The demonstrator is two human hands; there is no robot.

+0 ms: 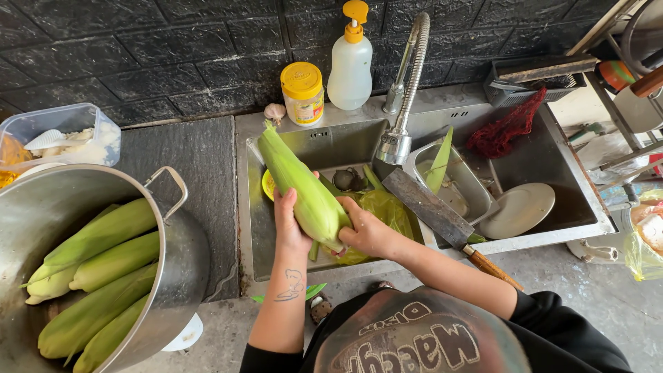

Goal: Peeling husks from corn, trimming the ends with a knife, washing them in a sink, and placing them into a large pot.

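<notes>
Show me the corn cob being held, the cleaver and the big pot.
corn cob (300, 183), head view, middle of the green husk.
cleaver (428, 206), head view, flat of the blade.
big pot (181, 257), head view, bare outer wall.

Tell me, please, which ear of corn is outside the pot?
The ear of corn held over the sink by both hands; the others lie in the steel pot.

The big steel pot (166, 276) at eight o'clock is cut off by the left and bottom edges — its lower husked cobs (90, 318) run out of view. The corn ear (304, 186) hides both palms — and the yellow bag (387, 211) underneath.
</notes>
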